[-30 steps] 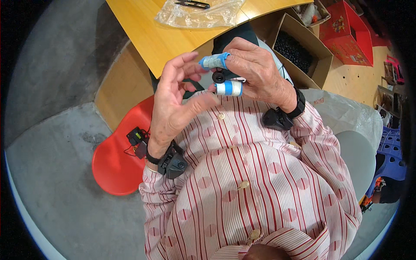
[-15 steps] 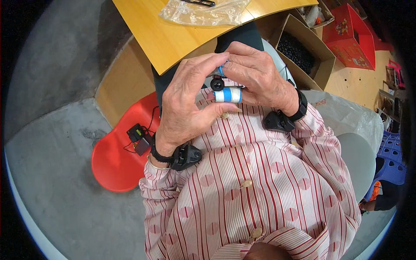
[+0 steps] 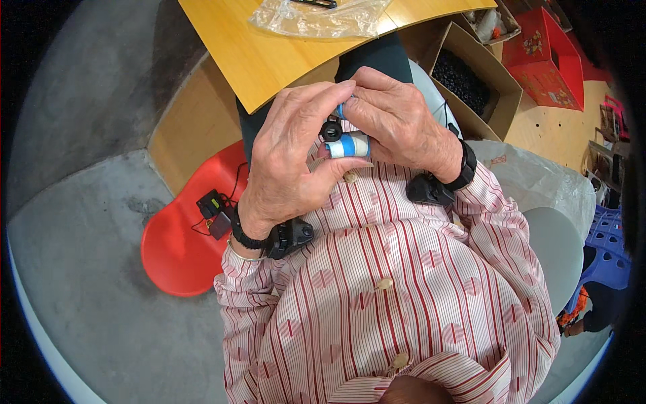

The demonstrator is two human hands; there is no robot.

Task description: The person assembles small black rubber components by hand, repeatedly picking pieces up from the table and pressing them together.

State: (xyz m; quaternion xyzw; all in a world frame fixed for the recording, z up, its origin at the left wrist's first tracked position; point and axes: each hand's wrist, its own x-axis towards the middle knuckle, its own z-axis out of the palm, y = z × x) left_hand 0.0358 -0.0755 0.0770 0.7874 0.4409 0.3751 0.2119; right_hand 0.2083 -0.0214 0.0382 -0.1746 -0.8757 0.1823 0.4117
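Note:
In front of my striped shirt, both hands are brought together around a small black round part (image 3: 332,131) with a hole in its end. My left hand (image 3: 286,145) curves around it from the left, its fingers reaching over the top and its thumb stretched below. My right hand (image 3: 400,118) pinches from the right with bent fingers. A blue-and-white band (image 3: 348,145), apparently tape wrapped round a right-hand digit, lies just under the black part. More blue wrapping (image 3: 341,110) shows above it. Some of the fingertips are hidden.
Ahead stands a yellow table (image 3: 235,60) with a clear plastic bag (image 3: 316,19) and a black strip on it. A cardboard box (image 3: 501,101) of small black parts is at the right, near a red box (image 3: 544,60). Cabled devices lie on a red stool (image 3: 175,249) at the left.
The black part and the banded digit have shifted slightly left, and the part has tilted a little. Both hands keep their grip.

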